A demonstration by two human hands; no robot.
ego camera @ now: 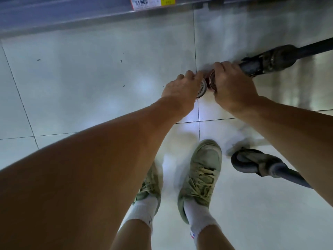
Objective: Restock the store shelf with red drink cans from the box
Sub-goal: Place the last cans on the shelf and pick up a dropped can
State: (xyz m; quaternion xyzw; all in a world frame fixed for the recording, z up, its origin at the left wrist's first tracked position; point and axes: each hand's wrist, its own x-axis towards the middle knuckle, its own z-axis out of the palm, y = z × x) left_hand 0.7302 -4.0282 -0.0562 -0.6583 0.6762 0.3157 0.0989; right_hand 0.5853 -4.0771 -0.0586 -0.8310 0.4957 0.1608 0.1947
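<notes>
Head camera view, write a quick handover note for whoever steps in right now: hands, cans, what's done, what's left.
Left hand: grips one silver-rimmed drink can, held above the tiled floor.
Right hand: grips a red drink can with a silver rim, right beside the first.
Both cans sit side by side between the hands, ends toward the camera.
The shelf edge with price labels runs along the top of the view; the box is out of view.
Two dark cart wheels stand to the right.
Done: two cans picked up.
Left: set both on the shelf, then fetch more.
</notes>
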